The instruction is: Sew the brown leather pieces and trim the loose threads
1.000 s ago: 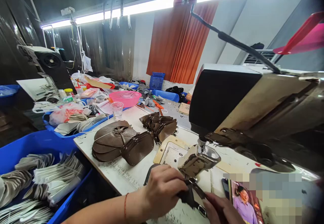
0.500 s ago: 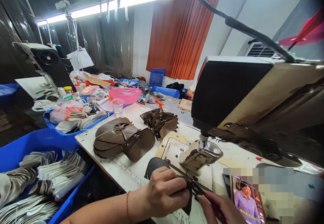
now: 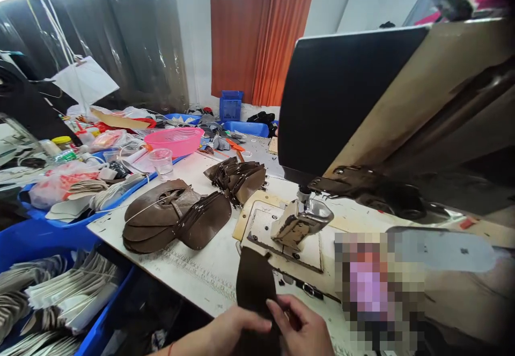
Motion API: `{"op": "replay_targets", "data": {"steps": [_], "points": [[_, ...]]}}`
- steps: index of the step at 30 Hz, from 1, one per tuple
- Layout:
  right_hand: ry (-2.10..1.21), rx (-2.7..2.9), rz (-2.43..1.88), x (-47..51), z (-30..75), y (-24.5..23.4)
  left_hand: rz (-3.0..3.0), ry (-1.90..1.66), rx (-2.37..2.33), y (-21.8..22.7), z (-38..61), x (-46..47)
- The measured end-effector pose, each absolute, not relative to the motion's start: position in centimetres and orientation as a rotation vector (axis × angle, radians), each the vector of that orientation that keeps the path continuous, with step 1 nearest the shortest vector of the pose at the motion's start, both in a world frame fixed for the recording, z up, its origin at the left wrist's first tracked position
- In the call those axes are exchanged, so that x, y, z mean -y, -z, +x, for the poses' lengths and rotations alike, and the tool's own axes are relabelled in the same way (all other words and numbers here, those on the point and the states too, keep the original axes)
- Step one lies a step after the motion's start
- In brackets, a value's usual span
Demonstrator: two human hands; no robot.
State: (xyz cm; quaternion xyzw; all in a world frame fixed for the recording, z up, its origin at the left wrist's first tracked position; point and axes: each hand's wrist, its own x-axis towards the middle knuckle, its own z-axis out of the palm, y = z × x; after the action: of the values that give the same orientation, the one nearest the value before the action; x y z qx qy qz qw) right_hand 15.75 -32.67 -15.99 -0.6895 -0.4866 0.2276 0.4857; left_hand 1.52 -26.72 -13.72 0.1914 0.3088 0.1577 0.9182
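Note:
A dark brown leather-like piece [image 3: 255,278] with a rounded top stands between my hands at the front of the sewing table. My left hand [image 3: 231,330] grips its lower left side, thumb laid across its face. At its right edge, my right hand [image 3: 306,326] pinches it between thumb and fingertips. The piece's lower part runs out of the picture. Just beyond it is the sewing machine [image 3: 346,109], its presser area [image 3: 300,224] apart from the piece. Left of the machine lie a stack of brown leather pieces [image 3: 209,219] and larger brown pieces with openings [image 3: 147,216].
Another brown bundle [image 3: 237,176] lies behind the stacks. A clear plastic cup [image 3: 161,164] and a pink basket [image 3: 175,140] stand farther back. Blue bins [image 3: 108,313] with pale cut pieces sit at the left, below the table edge. A blurred-out patch [image 3: 370,291] covers the right front.
My hands have drawn the piece nearer and turned it upright, away from the machine bed's edge. My left hand has moved lower. The view has shifted right and down.

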Motion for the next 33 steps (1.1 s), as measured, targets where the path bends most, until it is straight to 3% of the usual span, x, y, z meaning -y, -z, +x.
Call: {"op": "replay_targets", "data": {"steps": [4,6,12,18,33], "points": [[-0.119,1.284,-1.936,32.9,20.6,17.3,0.202,-0.334,-0.686,14.3,1.0,26.2],[-0.075,1.268,-2.104,32.9,22.7,18.1,0.161,-0.393,-0.71,13.7,1.2,25.5],[-0.27,1.266,-2.126,32.2,23.1,17.9,0.338,-0.501,-0.776,13.1,3.0,25.0],[-0.814,1.02,-1.704,32.5,18.1,15.7,0.63,-0.523,-0.706,13.0,4.5,25.3],[-0.842,0.633,-1.528,32.5,15.0,13.5,0.811,-0.572,-0.745,11.9,4.0,24.6]]}}
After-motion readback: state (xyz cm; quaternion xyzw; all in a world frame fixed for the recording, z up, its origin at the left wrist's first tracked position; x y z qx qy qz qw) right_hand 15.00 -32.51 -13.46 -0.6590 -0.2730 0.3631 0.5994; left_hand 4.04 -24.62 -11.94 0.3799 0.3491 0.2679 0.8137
